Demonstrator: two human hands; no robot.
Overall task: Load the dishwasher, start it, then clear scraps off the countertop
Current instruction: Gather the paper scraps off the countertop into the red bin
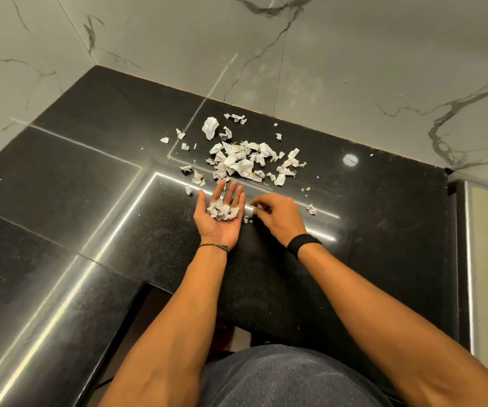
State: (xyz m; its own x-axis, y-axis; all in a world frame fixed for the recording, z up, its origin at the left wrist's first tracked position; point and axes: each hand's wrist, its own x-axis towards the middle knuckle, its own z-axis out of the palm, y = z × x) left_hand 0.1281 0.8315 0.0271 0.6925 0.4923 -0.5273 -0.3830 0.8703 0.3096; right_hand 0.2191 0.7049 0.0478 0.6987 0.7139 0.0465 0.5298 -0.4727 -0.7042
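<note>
Left grip lies palm up, fingers apart and straight, with palm scraps of crumpled white paper heaped in it. The scrap pile is spread on the black bench just beyond both grips. Right grip is knuckles up with curled fingers hiding the tips; cannot tell if it pinches anything. A stray scrap lies to its right.

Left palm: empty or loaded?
Loaded. The left hand lies palm up, fingers straight, with a clump of paper scraps on it.
</note>
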